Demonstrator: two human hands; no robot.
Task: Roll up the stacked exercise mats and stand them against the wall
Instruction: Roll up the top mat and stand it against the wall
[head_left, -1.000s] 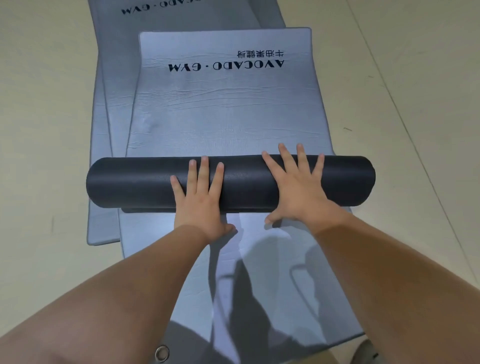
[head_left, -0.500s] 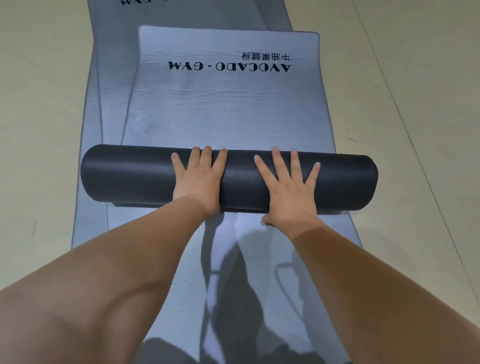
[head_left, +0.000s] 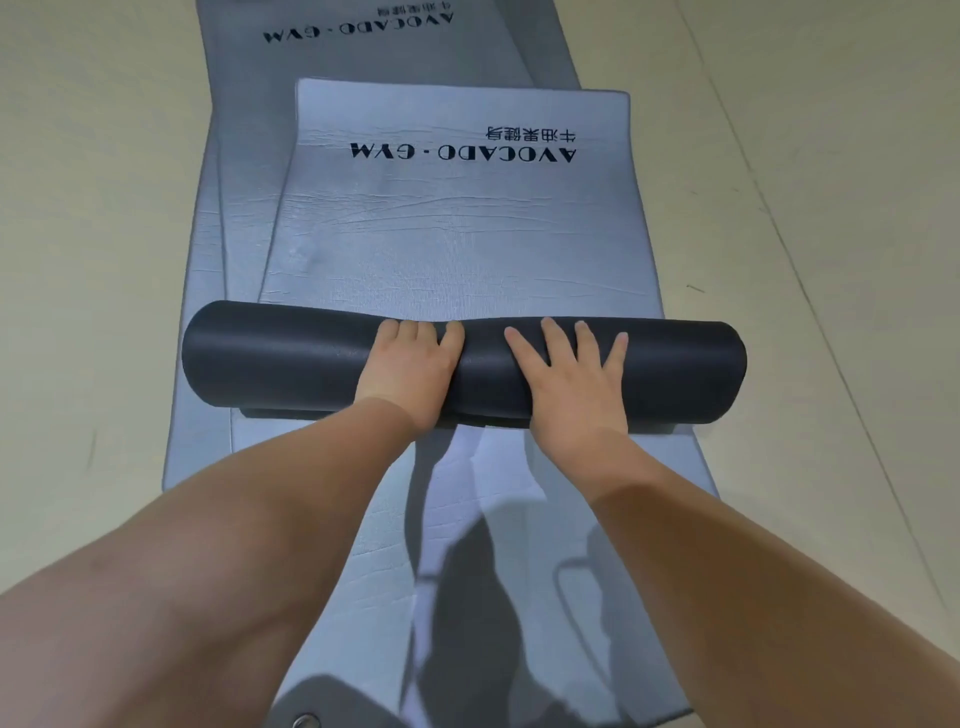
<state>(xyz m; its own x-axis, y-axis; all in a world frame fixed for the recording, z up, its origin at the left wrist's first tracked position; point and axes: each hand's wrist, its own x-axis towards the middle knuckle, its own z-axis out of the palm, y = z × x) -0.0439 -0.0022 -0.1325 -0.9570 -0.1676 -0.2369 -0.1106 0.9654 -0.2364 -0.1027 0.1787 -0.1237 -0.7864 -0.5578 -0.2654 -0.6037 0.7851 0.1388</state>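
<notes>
The top exercise mat is partly rolled into a dark roll (head_left: 291, 358) lying across the stack; its flat grey part (head_left: 457, 234), printed "AVOCADO · GYM", stretches away from me. My left hand (head_left: 410, 371) rests on the roll's middle, its fingers bent over the far side of the roll. My right hand (head_left: 569, 382) presses flat on the roll just to the right, fingers straight and spread. A grey mat (head_left: 483, 519) of the stack lies flat beneath the roll, toward me.
More grey mats (head_left: 223, 218) lie flat underneath, sticking out at the left and the far end. Beige floor (head_left: 805, 182) surrounds the stack on both sides. A metal eyelet (head_left: 305, 720) shows at the near corner of a mat.
The roll has moved a little farther along the mat. My left hand's fingers have gone from flat on top to bent over the roll's far side.
</notes>
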